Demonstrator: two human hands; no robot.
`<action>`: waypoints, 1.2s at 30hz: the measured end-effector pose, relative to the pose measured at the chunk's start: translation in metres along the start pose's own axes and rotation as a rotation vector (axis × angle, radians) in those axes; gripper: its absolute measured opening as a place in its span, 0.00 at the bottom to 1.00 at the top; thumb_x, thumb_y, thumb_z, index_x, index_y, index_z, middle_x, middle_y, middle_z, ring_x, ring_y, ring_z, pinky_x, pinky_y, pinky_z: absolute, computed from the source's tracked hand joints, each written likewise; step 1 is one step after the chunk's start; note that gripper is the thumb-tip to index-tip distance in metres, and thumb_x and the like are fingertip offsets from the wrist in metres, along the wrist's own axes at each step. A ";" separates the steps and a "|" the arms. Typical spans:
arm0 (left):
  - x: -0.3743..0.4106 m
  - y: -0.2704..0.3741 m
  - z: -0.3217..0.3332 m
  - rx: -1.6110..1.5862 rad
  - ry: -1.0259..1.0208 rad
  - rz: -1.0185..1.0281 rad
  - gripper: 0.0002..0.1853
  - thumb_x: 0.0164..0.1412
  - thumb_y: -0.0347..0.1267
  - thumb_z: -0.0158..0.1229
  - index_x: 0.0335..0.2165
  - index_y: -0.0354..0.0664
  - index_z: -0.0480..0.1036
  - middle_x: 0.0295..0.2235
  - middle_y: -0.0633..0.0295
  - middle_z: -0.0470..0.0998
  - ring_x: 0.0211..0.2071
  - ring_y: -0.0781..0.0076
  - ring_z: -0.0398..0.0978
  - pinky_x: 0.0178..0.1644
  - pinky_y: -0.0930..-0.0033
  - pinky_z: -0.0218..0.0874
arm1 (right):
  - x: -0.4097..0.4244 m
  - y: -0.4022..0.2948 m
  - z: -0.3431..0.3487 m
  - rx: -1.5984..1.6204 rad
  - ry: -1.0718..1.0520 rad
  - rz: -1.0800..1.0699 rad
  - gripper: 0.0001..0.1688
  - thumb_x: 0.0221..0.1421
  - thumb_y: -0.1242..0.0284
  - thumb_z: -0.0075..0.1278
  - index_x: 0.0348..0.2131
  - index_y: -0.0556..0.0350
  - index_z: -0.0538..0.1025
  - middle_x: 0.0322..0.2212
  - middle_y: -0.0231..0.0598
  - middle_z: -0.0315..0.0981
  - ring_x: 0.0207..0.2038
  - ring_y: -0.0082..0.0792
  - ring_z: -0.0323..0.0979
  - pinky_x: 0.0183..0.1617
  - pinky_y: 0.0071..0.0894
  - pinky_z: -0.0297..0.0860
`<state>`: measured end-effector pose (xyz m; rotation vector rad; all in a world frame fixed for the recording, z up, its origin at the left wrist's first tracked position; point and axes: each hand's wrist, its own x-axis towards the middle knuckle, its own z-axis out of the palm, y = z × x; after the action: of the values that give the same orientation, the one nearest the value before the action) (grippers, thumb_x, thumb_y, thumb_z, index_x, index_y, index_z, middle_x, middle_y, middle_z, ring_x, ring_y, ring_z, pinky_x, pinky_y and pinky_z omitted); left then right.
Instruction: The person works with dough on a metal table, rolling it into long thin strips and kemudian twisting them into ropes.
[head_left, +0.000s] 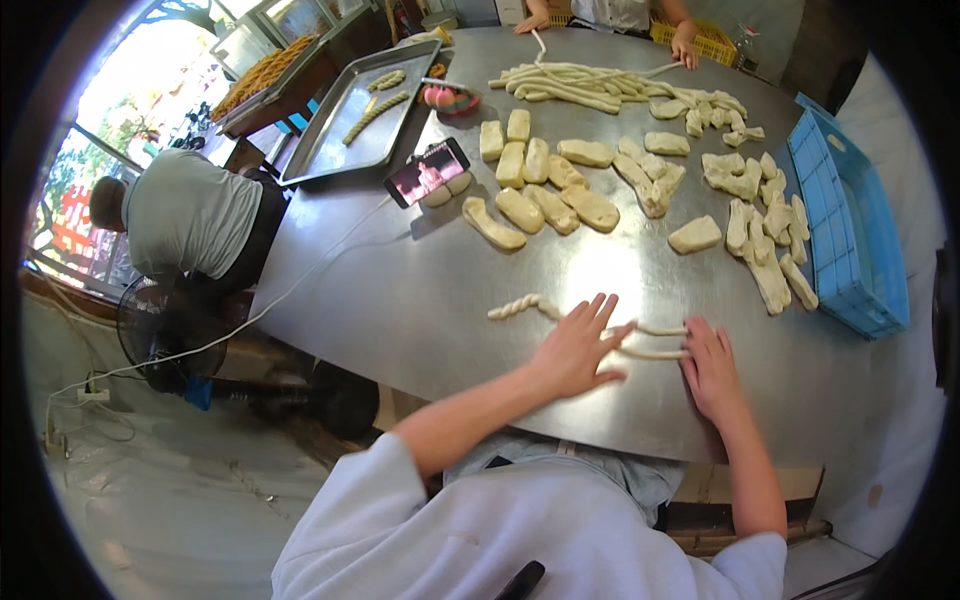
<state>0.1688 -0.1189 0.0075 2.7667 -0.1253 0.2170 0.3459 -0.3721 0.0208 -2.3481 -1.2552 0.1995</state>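
A strand of pale dough (525, 304) lies on the steel table (420, 330), twisted like a rope at its left end and split into two thin strands at its right. My left hand (581, 349) is spread over its middle, fingers apart, partly blurred. Under the fingertips of my right hand (705, 360) are the right ends of the two strands; the palm faces down. Beyond my hands lie several short dough pieces (520, 210), with a heap of long dough strands (577, 82) further back.
A metal tray (300, 154) with twisted dough stands at the back left, near a propped phone (427, 172) and its white cable. A blue plastic crate (851, 225) borders the right side. Across the table, a co-worker's hands touch a dough strand; another person bends at left beside a fan (169, 330).
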 end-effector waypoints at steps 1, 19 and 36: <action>-0.007 0.005 -0.001 0.046 -0.054 -0.002 0.49 0.68 0.63 0.59 0.73 0.43 0.63 0.74 0.29 0.54 0.77 0.28 0.49 0.78 0.32 0.43 | -0.003 0.000 -0.004 -0.039 -0.115 0.023 0.08 0.69 0.70 0.55 0.46 0.51 0.76 0.67 0.46 0.72 0.73 0.58 0.62 0.78 0.60 0.53; 0.040 0.003 0.018 -0.005 0.141 -0.130 0.49 0.69 0.61 0.59 0.73 0.38 0.62 0.73 0.28 0.57 0.78 0.36 0.48 0.79 0.33 0.42 | 0.018 0.013 0.001 0.082 0.047 0.212 0.10 0.68 0.73 0.57 0.46 0.56 0.76 0.69 0.52 0.69 0.68 0.60 0.68 0.77 0.60 0.53; 0.024 0.031 0.016 0.063 0.011 -0.035 0.54 0.65 0.65 0.60 0.76 0.46 0.57 0.75 0.30 0.54 0.77 0.30 0.47 0.78 0.24 0.35 | 0.004 0.019 -0.005 0.068 -0.123 0.111 0.30 0.67 0.72 0.57 0.65 0.58 0.73 0.54 0.56 0.80 0.59 0.61 0.75 0.70 0.63 0.62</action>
<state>0.1911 -0.1553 0.0076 2.8274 -0.0686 0.2308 0.3641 -0.3798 0.0170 -2.3797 -1.1552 0.4221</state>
